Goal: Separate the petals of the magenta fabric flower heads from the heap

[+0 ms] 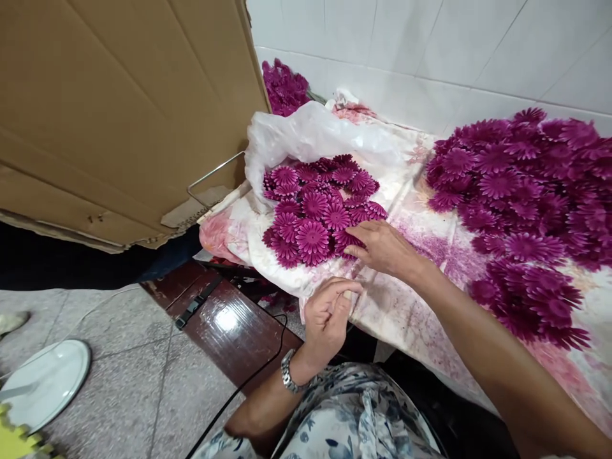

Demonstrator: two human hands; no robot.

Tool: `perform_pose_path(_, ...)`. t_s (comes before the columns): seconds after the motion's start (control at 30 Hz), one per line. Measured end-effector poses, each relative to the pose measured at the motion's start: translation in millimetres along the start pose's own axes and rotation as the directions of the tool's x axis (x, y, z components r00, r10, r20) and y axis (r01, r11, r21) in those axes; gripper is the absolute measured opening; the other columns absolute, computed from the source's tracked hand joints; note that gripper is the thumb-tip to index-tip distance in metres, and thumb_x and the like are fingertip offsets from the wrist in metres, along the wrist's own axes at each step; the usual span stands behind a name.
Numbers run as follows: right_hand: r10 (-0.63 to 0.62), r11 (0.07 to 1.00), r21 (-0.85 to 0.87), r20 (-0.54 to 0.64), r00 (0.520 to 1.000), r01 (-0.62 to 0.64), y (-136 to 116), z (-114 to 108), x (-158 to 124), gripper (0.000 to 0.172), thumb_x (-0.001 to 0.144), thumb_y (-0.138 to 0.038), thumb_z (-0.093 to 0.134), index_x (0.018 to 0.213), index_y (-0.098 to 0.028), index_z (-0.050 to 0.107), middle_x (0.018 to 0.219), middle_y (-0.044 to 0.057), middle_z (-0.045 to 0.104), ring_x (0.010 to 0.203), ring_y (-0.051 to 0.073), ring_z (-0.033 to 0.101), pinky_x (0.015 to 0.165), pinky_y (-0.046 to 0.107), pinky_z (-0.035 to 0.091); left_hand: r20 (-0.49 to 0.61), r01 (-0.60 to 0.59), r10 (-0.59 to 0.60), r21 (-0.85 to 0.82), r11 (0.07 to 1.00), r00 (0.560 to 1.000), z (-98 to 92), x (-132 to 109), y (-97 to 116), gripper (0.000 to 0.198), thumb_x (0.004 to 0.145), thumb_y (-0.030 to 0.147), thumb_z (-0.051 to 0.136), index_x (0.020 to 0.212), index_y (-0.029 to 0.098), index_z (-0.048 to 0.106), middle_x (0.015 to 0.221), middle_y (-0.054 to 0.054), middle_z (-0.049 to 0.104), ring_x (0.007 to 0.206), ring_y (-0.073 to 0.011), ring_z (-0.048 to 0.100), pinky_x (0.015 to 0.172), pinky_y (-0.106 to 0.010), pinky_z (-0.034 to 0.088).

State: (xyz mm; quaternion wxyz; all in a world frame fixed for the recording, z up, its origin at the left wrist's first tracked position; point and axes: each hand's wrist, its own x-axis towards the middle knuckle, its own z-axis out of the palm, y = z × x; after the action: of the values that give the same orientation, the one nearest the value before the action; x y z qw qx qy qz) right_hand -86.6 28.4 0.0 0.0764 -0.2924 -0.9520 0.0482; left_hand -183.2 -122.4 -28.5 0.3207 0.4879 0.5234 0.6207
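Observation:
Purple artificial flower heads (pixel 313 239) lie in a loose pile on the stained cloth, partly in front of a crumpled clear plastic bag (pixel 320 134). My right hand (pixel 385 248) reaches to the right edge of this pile. Its thumb and fingers are apart, with the fingertips touching the petals; I see no flower lifted. Close to the cloth's front edge is my left hand (pixel 329 315), wearing a metal watch (pixel 289 371). Its fingers are curled and pinched against the thumb. Whatever is in that pinch, if anything, is too small to make out.
A bigger heap of purple flower heads (pixel 521 178) spreads across the right of the cloth (pixel 411 306). More purple flowers (pixel 284 86) stand behind the bag. A large cardboard box (pixel 119 115) blocks the left side. Below are a brown bench (pixel 224 319) and a black cable (pixel 268 363).

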Motion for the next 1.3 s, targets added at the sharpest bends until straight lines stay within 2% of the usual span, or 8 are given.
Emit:
perform_pose_path(0.23, -0.032, 0.998, -0.056, -0.332, 0.943, 0.014, 9, -5, -16, 0.027, 0.091, -0.023, 0.039, 0.090, -0.016, 0.065, 0.081, 0.008, 0.069, 0.076, 0.018, 0.062, 0.073, 0.030, 0.045, -0.034, 0.126, -0.127, -0.054, 0.991, 0.991, 3.6, 7, 2, 0.016, 0.084, 0.025, 0.054, 0.090, 0.017, 0.066, 0.085, -0.005, 0.067, 0.082, -0.0155, 0.061, 0.077, -0.027, 0.047)
perform_pose_path(0.33, 0.126, 0.982, 0.183, -0.504, 0.855, -0.038, 3, -19, -28, 0.026, 0.091, -0.027, 0.040, 0.082, -0.017, 0.062, 0.071, 0.004, 0.064, 0.064, 0.014, 0.058, 0.063, 0.026, 0.043, -0.072, 0.215, -0.247, -0.301, 0.929, 0.966, 11.3, 15, 2, 0.024, 0.082, 0.028, 0.057, 0.103, 0.019, 0.061, 0.099, -0.006, 0.065, 0.089, -0.0154, 0.061, 0.085, -0.030, 0.047)
perform_pose_path(0.5, 0.310, 0.800, 0.598, -0.336, 0.889, -0.053, -13, -31, -55, 0.038, 0.092, -0.034, 0.038, 0.058, -0.019, 0.042, 0.049, -0.006, 0.035, 0.045, 0.007, 0.037, 0.044, 0.020, 0.028, 0.198, 0.446, -0.467, -0.733, 0.513, 0.862, 30.0, 39, 16, 0.031, 0.086, 0.039, 0.049, 0.106, 0.018, 0.060, 0.108, -0.009, 0.066, 0.096, -0.0185, 0.063, 0.084, -0.035, 0.050)
perform_pose_path(0.63, 0.254, 0.924, 0.366, -0.379, 0.890, -0.108, -17, -18, -78, 0.035, 0.093, -0.030, 0.036, 0.065, -0.017, 0.051, 0.058, -0.001, 0.050, 0.055, 0.010, 0.048, 0.056, 0.024, 0.037, 0.359, 0.573, -0.527, -0.753, 0.324, 0.770, 52.0, 44, 26, 0.030, 0.088, 0.036, 0.044, 0.092, 0.017, 0.066, 0.096, -0.007, 0.069, 0.093, -0.0180, 0.064, 0.077, -0.032, 0.053)
perform_pose_path(0.7, 0.211, 0.977, 0.082, -0.404, 0.890, -0.195, -18, -14, -92, 0.033, 0.093, -0.028, 0.035, 0.073, -0.016, 0.058, 0.067, 0.005, 0.059, 0.066, 0.016, 0.054, 0.065, 0.029, 0.040, 0.362, 0.588, -0.538, -0.735, 0.338, 0.761, 64.2, 39, 25, 0.021, 0.083, 0.027, 0.049, 0.088, 0.017, 0.067, 0.097, -0.006, 0.069, 0.094, -0.0171, 0.063, 0.076, -0.029, 0.052)
perform_pose_path(0.83, 0.261, 0.889, -0.257, -0.395, 0.881, -0.379, -13, -24, -126, 0.028, 0.091, -0.032, 0.043, 0.084, -0.017, 0.065, 0.079, 0.008, 0.065, 0.076, 0.022, 0.057, 0.069, 0.034, 0.040, 0.340, 0.556, -0.470, -0.686, 0.469, 0.815, 82.9, 23, 21, 0.017, 0.075, 0.019, 0.055, 0.087, 0.016, 0.067, 0.099, -0.005, 0.068, 0.092, -0.0159, 0.063, 0.077, -0.028, 0.051)
perform_pose_path(1.0, 0.405, 0.871, -0.022, -0.531, 0.744, -0.490, 6, -34, -181, 0.025, 0.089, -0.033, 0.048, 0.099, -0.016, 0.064, 0.089, 0.008, 0.069, 0.085, 0.020, 0.060, 0.079, 0.033, 0.047, 0.331, 0.537, -0.430, -0.620, 0.572, 0.840, 95.9, 17, 19, 0.015, 0.078, 0.026, 0.054, 0.068, 0.016, 0.058, 0.067, 0.000, 0.062, 0.065, -0.0104, 0.059, 0.070, -0.027, 0.050)
perform_pose_path(1.3, 0.402, 0.914, 0.146, -0.453, 0.796, -0.379, 1, -17, -217, 0.019, 0.088, -0.023, 0.048, 0.092, -0.015, 0.065, 0.083, 0.008, 0.069, 0.078, 0.017, 0.063, 0.072, 0.030, 0.051, 0.313, 0.547, -0.449, -0.500, 0.671, 0.837, 125.8, 23, 15, 0.063, 0.071, 0.070, 0.051, 0.040, 0.020, 0.030, 0.029, 0.006, 0.027, 0.026, -0.0049, 0.028, 0.033, -0.022, 0.022)
